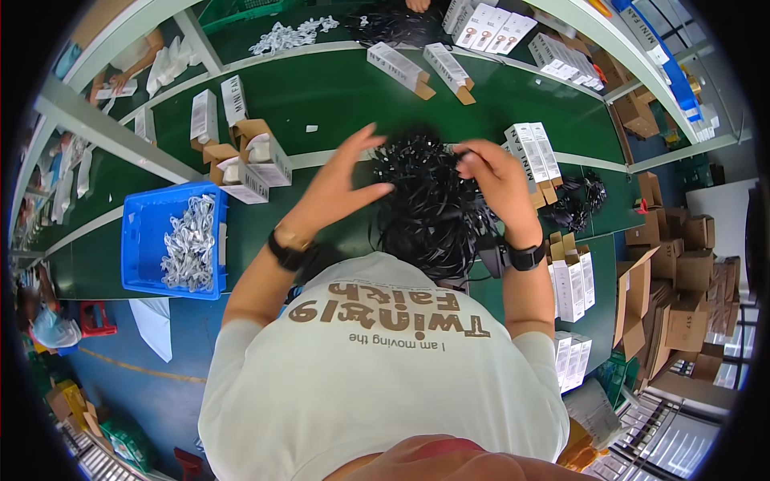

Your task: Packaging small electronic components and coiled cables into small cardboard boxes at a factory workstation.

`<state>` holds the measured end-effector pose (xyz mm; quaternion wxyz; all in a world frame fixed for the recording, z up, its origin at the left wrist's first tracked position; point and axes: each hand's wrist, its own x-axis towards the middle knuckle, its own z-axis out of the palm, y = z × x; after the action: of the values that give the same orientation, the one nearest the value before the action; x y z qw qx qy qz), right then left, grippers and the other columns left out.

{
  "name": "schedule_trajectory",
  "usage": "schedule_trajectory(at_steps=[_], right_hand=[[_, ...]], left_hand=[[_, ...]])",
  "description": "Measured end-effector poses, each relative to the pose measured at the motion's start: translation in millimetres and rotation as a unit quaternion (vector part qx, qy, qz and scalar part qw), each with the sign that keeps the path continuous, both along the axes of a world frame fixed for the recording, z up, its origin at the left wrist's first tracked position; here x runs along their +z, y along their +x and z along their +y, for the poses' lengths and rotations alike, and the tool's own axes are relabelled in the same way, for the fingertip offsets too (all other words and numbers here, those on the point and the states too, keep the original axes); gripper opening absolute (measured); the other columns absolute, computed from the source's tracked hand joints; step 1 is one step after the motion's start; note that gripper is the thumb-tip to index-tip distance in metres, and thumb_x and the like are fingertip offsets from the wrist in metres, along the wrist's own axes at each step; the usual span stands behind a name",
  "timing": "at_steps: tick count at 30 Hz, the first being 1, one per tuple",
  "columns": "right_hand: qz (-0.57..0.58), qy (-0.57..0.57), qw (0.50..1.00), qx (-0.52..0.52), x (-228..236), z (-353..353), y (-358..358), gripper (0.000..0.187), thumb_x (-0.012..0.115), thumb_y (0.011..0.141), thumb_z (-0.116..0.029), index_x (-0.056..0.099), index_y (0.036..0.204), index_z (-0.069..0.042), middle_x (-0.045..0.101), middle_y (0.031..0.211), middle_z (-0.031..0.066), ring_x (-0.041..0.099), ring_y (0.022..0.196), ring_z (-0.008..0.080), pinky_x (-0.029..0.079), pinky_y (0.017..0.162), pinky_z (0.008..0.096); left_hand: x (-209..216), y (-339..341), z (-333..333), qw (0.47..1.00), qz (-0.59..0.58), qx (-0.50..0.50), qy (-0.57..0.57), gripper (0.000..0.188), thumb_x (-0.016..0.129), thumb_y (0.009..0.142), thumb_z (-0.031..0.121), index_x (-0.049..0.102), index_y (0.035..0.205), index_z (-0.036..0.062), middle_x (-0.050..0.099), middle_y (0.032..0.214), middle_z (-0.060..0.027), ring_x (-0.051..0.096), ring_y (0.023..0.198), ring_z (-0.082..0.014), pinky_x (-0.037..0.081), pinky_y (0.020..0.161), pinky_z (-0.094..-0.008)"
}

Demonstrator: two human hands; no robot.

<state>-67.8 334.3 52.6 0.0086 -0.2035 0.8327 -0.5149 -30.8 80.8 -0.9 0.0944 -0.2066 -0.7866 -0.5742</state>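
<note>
A large heap of thin, shiny black straps lies in front of me on the green table. At its left side my left hand hangs with thumb and fingers spread, holding nothing. My right hand is at the heap's upper right edge, its fingers curled in toward the thumb. Something small and dark shows between those fingertips, too small to name. Just past the right hand, white fan boxes stand with brown flaps open. A smaller bunch of black straps is beside them.
A blue bin of white cables stands at the left. Open boxes with white-wrapped contents are near it. Two boxes lie across the table. More white boxes stand at right, near stacked cartons. Other people's hands show at the far side.
</note>
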Motion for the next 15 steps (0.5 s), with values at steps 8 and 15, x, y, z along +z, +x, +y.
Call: schedule_trajectory(at_steps=[8,15], right_hand=[[0.154,-0.130,0.979,0.025,123.8,-79.4,24.6,0.018,0.051,0.092,-0.009,0.061,0.104,0.000,0.060,0.085,0.0032,0.052,0.064,0.0063,0.042,0.059,0.0178],[0.133,-0.271,0.953,-0.024,84.2,-45.3,5.3,0.028,0.052,0.094,-0.023,0.059,0.103,0.002,0.057,0.079,0.0031,0.044,0.059,0.0063,0.035,0.054,0.0190]], left_hand=[[49.6,-23.7,20.4,0.873,-0.193,-0.363,0.261,0.042,0.053,0.091,0.010,0.043,0.130,0.0011,0.057,0.088,-0.0072,0.060,0.078,-0.0147,0.048,0.078,-0.0295],[39.2,16.9,-107.8,0.953,-0.150,-0.208,0.164,0.027,0.043,0.095,0.009,0.057,0.118,0.0014,0.053,0.067,-0.0012,0.054,0.061,-0.0097,0.047,0.065,-0.0248]])
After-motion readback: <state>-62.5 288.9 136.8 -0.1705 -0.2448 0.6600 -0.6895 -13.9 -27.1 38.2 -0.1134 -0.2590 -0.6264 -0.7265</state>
